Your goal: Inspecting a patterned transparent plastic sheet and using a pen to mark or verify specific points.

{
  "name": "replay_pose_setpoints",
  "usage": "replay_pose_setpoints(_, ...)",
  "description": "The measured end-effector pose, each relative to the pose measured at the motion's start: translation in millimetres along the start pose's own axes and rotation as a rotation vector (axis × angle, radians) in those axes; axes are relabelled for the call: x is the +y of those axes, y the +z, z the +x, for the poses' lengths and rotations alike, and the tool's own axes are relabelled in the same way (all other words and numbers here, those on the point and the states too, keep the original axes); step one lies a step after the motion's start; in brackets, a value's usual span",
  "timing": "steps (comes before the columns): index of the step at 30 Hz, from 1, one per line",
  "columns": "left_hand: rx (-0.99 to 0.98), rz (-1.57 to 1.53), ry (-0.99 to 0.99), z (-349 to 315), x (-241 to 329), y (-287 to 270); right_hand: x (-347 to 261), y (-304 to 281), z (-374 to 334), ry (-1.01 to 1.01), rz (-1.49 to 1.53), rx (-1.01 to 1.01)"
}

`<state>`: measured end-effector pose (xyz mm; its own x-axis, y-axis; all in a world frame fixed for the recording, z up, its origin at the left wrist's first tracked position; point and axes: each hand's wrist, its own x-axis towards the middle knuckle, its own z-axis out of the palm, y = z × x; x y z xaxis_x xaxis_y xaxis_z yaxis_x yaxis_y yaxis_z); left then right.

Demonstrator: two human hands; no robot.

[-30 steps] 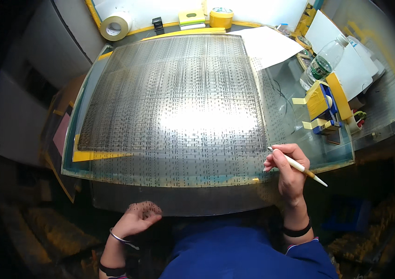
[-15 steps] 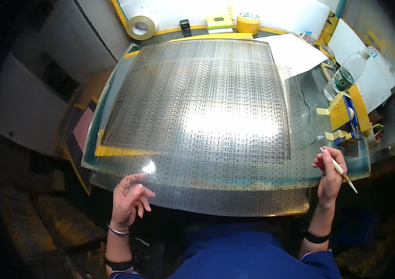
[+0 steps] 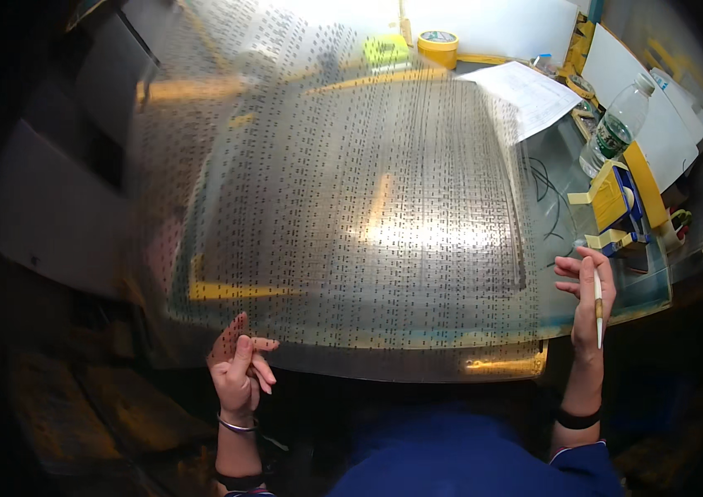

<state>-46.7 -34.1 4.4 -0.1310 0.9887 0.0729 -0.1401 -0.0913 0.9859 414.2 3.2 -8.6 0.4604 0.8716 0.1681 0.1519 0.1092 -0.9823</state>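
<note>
Speckled film (image 3: 327, 207), best supported evenly, is overhanging the surface (image 3: 565, 137) at its left edge, left hand's (image 3: 240, 369) hold unclear, right hand (image 3: 587, 302) pinching pen (image 3: 599, 313).

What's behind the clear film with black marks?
Visible through the film: a yellow strip at lower left, a yellow-green pad near the top. Whatever lies beneath the strip and pad is covered; can't tell.

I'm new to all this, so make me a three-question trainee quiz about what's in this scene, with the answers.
1. Which hand holds the white pen-like tool?
2. True or false: in the picture, the round yellow container is left of the clear bottle.
3. The see-through sheet is: A) plain, B) dark-patterned, C) solid red.

Key: 1. The right hand. 2. True. 3. B.
</note>
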Motion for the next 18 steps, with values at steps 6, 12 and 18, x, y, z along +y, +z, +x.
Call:
replay_pose_setpoints(6, 0.031, -0.163, 0.101, 1.0, -4.9, -10.3, 1.5, -0.6, -3.1, -0.068, -0.044, -0.092)
replay_pose_setpoints(12, 0.003, -0.254, 0.156, 7.4, -6.8, -1.9, 13.7, -13.4, -3.1, -0.146, 0.042, -0.239)
replay_pose_setpoints(18, -0.018, -0.289, 0.144, 8.6, 1.1, 8.9, 10.1, -13.7, -8.9, -0.134, 0.107, -0.261)
